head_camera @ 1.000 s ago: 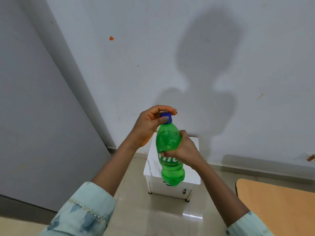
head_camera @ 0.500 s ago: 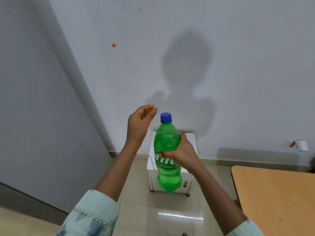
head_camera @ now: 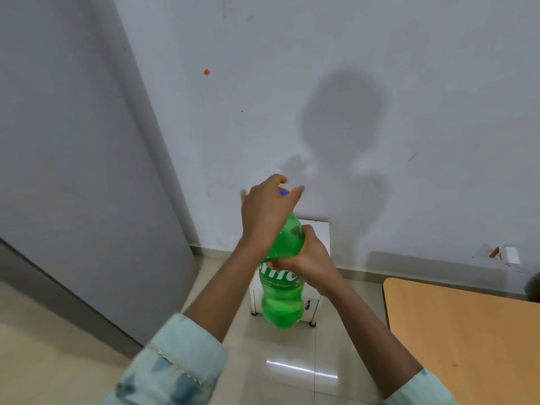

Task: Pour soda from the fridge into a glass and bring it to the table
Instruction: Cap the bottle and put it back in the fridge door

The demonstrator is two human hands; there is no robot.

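1. While my right hand (head_camera: 309, 258) grips the green soda bottle (head_camera: 282, 290) round its middle, just above the label, the bottle hangs upright in the air. Nothing but that hand carries it, out past the left edge of the desk (head_camera: 467, 331) and in front of a small white cabinet (head_camera: 321, 229) that stands on the floor against the wall.
2. My left hand (head_camera: 267, 211) arches over the top of the bottle, with fingers and thumb curled round the blue cap (head_camera: 284, 193). Only a sliver of the cap shows between them.
3. I judge the step in hand to be opening: the bottle is out, the cap looks to be on, and nothing is poured.
4. No glass is in view, so I cannot say where it waits.
5. The next move calls for a firm twist of the cap against a steady counter-hold from the right hand, bottle upright. Soda may fizz up, so I would loosen it slowly.
6. After that come the glass, the pour and the carry to the desk.
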